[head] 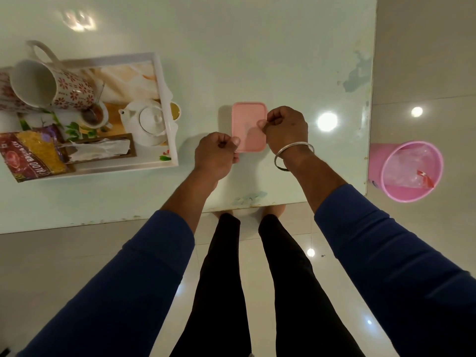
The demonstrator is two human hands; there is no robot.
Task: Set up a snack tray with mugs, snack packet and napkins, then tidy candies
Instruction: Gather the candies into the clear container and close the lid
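A pink lidded box [248, 117] lies flat on the pale table. My left hand [217, 153] is curled at its near left corner, thumb on the lid. With fingers folded, my right hand [286, 127] presses its thumb on the lid's right edge. At the left stands a white tray [164, 81]. It holds a floral mug [67, 91], a second mug [5, 94] cut off by the frame edge, a red and yellow snack packet [33, 153] and white napkins [100, 149] in a brown holder. No candies are visible.
A pink bin [412, 171] with clear wrappers inside stands on the floor, right of the table's edge [369, 124]. A teapot shape [149, 122] shows on the tray's right side; I cannot tell whether it is printed. My legs stand against the table's near edge.
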